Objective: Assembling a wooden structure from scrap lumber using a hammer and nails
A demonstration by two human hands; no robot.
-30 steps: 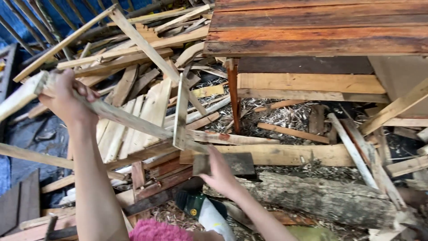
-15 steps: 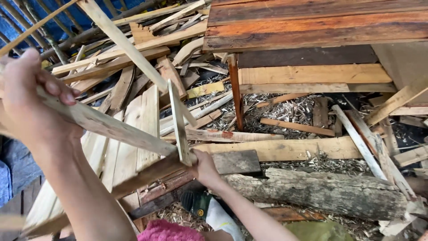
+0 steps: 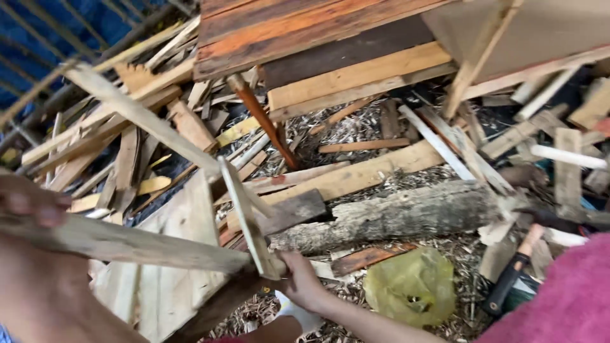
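My left hand at the left edge grips one end of a long weathered wooden slat that runs rightward across the view. My right hand at bottom centre holds the slat's other end, where a shorter upright slat joins it crosswise. Both hands are closed around the wood. Under the joined slats lies a pale flat board.
A heap of scrap planks covers the ground. A rough log lies to the right of my right hand, a yellow plastic bag below it. An orange-brown wooden tabletop with a reddish leg stands behind. A dark tool handle lies at right.
The view has swung left and closer. My left hand has moved down and left with the slat, and the slat now lies nearly level. My right hand has kept its hold.
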